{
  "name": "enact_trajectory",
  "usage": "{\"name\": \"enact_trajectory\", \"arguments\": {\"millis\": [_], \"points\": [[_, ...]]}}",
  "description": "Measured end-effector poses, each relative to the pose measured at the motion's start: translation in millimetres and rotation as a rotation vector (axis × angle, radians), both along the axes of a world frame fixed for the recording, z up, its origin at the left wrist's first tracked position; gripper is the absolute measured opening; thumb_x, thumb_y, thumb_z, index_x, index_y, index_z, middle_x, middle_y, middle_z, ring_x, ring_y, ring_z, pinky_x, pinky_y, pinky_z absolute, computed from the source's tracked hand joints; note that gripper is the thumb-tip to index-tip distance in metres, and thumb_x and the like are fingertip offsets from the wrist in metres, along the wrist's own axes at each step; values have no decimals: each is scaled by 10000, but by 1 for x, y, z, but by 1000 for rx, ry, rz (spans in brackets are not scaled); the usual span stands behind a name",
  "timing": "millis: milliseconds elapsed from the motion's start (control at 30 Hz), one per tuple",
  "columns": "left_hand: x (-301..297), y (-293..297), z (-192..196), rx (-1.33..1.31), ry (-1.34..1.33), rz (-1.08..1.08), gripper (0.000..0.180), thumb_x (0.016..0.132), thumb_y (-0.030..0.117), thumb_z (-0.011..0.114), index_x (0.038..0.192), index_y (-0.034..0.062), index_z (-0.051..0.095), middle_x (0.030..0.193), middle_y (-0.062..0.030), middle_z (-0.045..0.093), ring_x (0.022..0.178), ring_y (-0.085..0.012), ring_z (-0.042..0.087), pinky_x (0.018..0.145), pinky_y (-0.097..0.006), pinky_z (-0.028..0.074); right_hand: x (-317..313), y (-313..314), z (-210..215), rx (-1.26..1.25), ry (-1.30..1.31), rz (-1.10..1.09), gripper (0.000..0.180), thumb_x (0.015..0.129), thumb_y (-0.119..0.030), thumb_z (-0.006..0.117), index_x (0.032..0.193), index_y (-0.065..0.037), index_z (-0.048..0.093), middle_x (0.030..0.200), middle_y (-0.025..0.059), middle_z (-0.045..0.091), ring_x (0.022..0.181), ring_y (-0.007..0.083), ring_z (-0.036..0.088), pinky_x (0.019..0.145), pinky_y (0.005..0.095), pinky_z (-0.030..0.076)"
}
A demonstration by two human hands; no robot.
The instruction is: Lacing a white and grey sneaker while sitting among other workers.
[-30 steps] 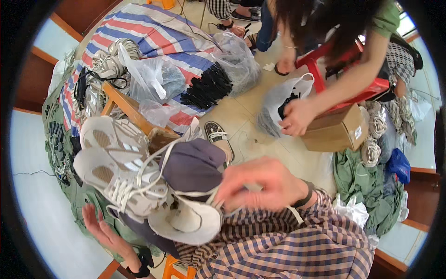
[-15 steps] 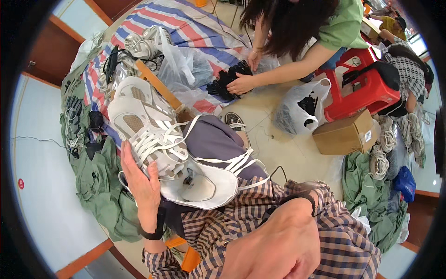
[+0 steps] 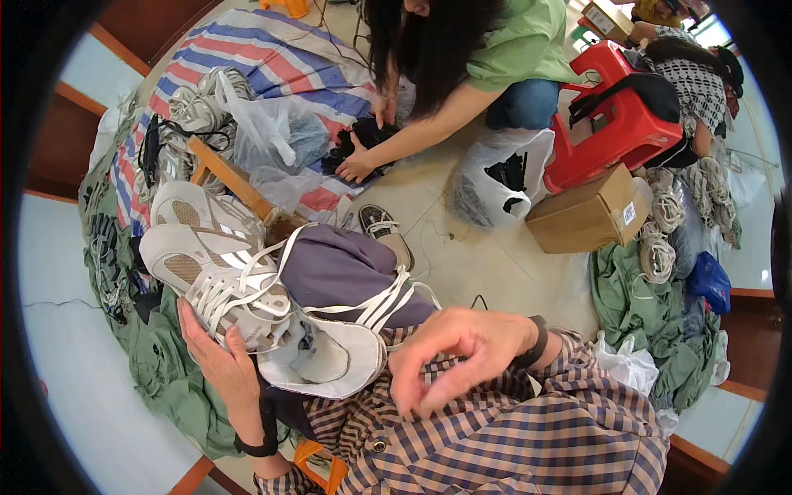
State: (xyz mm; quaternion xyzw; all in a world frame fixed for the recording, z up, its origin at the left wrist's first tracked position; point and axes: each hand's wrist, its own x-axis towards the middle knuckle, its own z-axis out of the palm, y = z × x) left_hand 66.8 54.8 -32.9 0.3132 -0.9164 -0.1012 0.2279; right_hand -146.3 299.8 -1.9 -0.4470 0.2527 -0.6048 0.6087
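Note:
A grey and beige sneaker (image 3: 216, 262) with mesh panels and pale laces rests across my lap. Its wide white-edged flap (image 3: 334, 363) lies folded out toward me. My left hand (image 3: 224, 367) cups the sneaker's side, fingers stretched along it and thumb over the near edge. A second similar sneaker (image 3: 196, 206) lies right behind it. Long white laces (image 3: 388, 307) trail over my dark trouser leg (image 3: 338, 268). My right hand (image 3: 466, 355) is raised before my checked shirt, fingers curled and thumb bent in; whether anything is pinched there is too blurred to tell.
Across from me a person in green handles a black bundle (image 3: 363, 144) on a striped sheet (image 3: 272, 58). A wooden bar (image 3: 223, 169) stands beyond the sneakers. On the right are a plastic bag (image 3: 495, 181), a cardboard box (image 3: 586, 214) and a red stool (image 3: 619, 124).
My right hand has lifted away from the lower edge and turned, its fingers now showing curled. The sneaker and my left hand sit further left and lower in view.

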Motion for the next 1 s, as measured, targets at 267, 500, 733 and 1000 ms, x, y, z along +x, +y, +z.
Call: {"name": "enact_trajectory", "arguments": {"millis": [267, 500, 733, 1000], "points": [[1, 3, 3, 14, -53, 54, 629, 921, 208, 520, 1450, 11, 240, 1453, -238, 313, 1319, -407, 336, 1088, -452, 279, -9, 12, -26, 347, -71, -124, 240, 924, -164, 621, 1104, -6, 614, 868, 43, 645, 778, 93, 609, 680, 229, 495], [-4, 1, 2, 49, -47, 38, 637, 898, 160, 517, 1449, 5, 237, 1454, -238, 313, 1334, -402, 315, 1105, -436, 256, -8, 16, -20, 344, -127, -226, 248, 930, -169, 612, 1105, 6, 604, 871, 47, 634, 766, 105, 609, 673, 231, 490], [7, -7, -5, -22, -55, 2, 612, 909, 161, 485, 1447, -10, 249, 1463, -221, 310, 1342, -387, 310, 1106, -437, 249, -2, 13, -42, 281, -112, -177, 181, 936, -132, 572, 1077, -25, 611, 815, 18, 618, 733, 61, 581, 640, 208, 474], [9, -1, 2, -14, -108, 35, 636, 891, 140, 482, 1454, -9, 228, 1465, -218, 302, 1338, -389, 313, 1104, -431, 252, -54, 66, -106, 582, 241, -1150, 372, 888, -93, 576, 1256, -86, 520, 813, 38, 654, 654, 83, 588, 596, 233, 482]]}}
